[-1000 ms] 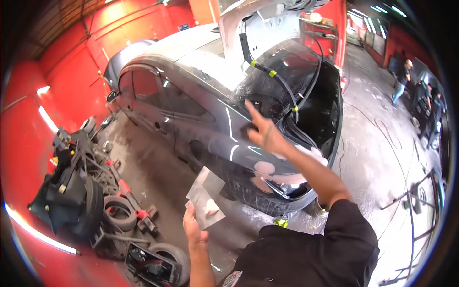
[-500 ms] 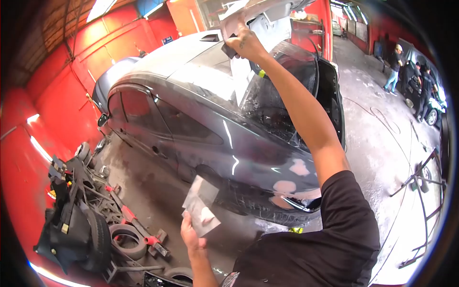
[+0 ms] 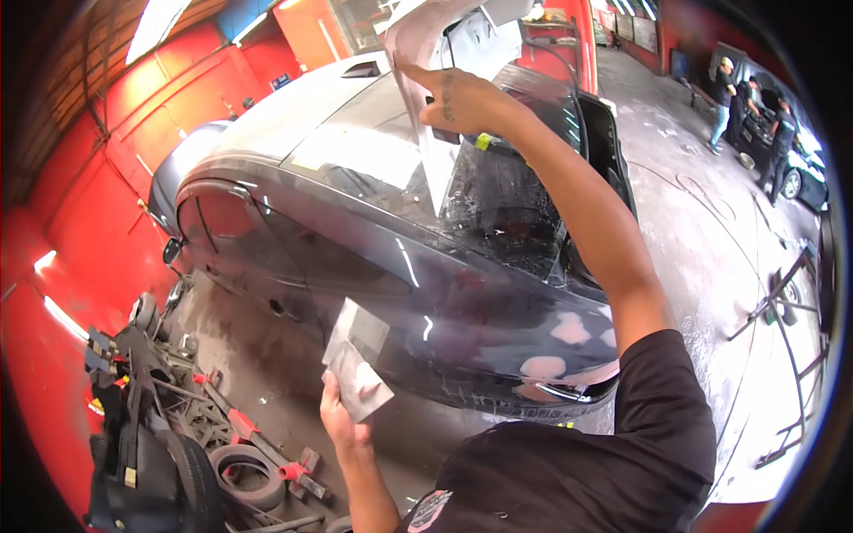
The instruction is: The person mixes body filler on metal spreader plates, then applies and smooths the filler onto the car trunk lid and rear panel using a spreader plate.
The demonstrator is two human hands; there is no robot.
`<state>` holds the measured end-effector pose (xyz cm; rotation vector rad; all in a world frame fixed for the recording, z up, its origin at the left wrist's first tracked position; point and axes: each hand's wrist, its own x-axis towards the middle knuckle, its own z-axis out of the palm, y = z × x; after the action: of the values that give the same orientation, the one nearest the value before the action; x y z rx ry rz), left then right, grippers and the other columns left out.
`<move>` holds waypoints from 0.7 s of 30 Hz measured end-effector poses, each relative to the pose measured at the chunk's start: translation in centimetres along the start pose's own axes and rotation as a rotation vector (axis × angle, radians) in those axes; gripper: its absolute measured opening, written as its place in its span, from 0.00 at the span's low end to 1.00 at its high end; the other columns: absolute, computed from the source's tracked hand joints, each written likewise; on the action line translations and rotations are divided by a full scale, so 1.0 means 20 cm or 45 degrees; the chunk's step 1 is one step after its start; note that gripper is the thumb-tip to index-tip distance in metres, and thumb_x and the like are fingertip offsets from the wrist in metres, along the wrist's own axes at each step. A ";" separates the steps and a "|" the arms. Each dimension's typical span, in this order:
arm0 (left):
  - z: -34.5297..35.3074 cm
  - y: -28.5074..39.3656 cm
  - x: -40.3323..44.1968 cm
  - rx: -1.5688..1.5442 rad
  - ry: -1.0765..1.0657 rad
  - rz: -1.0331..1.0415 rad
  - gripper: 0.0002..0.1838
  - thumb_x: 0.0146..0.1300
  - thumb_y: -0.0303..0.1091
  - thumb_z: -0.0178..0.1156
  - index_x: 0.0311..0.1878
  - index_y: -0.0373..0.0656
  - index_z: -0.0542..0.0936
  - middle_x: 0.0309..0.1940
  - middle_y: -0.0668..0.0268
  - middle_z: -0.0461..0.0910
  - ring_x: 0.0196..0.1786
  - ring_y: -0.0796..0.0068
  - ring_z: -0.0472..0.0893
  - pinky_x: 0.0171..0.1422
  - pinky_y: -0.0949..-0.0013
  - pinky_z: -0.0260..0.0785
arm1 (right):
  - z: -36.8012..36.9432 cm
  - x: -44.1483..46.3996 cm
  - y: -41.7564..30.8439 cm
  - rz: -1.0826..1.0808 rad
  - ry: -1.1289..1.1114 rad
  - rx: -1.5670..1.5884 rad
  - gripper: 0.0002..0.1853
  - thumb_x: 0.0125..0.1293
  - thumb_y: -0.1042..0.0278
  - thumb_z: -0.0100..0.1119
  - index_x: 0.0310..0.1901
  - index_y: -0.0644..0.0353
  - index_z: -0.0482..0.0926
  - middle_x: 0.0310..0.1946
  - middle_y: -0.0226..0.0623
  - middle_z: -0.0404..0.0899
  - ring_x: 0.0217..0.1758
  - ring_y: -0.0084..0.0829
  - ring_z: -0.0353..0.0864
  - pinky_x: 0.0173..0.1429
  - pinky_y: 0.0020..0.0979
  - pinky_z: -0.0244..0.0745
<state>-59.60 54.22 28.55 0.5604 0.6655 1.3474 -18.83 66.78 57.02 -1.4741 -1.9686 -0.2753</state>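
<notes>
My left hand [image 3: 342, 419] grips a flat grey metal filler plate [image 3: 357, 327] by its lower edge. A pale dab of body filler [image 3: 362, 380] sits on the plate's lower part. High up, my right hand [image 3: 466, 102] is against the raised trunk lid [image 3: 410, 35], its index finger stretched onto the lid's painted edge. Its other fingers are curled around a small dark flat piece, mostly hidden by the hand. Below stands the dark car [image 3: 355, 240], with pale filler patches [image 3: 544, 367] on its rear corner.
Tires [image 3: 247, 475], a red-and-grey metal bar [image 3: 240, 425] and other car parts lie at lower left. A metal stand [image 3: 786, 311] is on the right. Several people [image 3: 724, 102] stand beside another vehicle at the far right.
My view has shifted slightly. The right hand has moved a little down along the trunk lid, its index finger stretched on the lid's edge. The left hand still holds the plate, now slightly higher.
</notes>
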 end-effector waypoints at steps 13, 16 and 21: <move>0.60 0.22 0.45 0.015 -0.368 0.006 0.23 0.82 0.42 0.50 0.67 0.33 0.75 0.62 0.56 0.82 0.62 0.62 0.83 0.69 0.57 0.74 | 0.26 -0.80 -0.49 -0.723 0.204 0.045 0.15 0.55 0.78 0.69 0.46 0.62 0.87 0.50 0.47 0.86 0.55 0.48 0.86 0.57 0.42 0.85; 0.56 0.24 0.56 0.030 -0.460 -0.092 0.22 0.82 0.41 0.50 0.65 0.31 0.76 0.60 0.55 0.82 0.60 0.63 0.84 0.67 0.58 0.75 | 0.35 -0.81 -0.63 -0.789 0.170 -0.010 0.19 0.52 0.74 0.69 0.48 0.61 0.88 0.53 0.45 0.86 0.56 0.50 0.85 0.58 0.44 0.85; 0.49 0.33 0.71 0.070 -0.613 -0.224 0.21 0.81 0.41 0.52 0.64 0.33 0.76 0.58 0.57 0.83 0.58 0.66 0.84 0.64 0.60 0.76 | 0.49 -0.67 -0.75 -0.811 0.144 -0.144 0.21 0.50 0.71 0.70 0.49 0.59 0.87 0.55 0.39 0.85 0.55 0.43 0.83 0.53 0.39 0.83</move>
<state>-55.82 69.35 38.39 0.8171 0.3469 0.9812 -34.15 56.37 44.39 -0.8276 -2.3067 -0.7342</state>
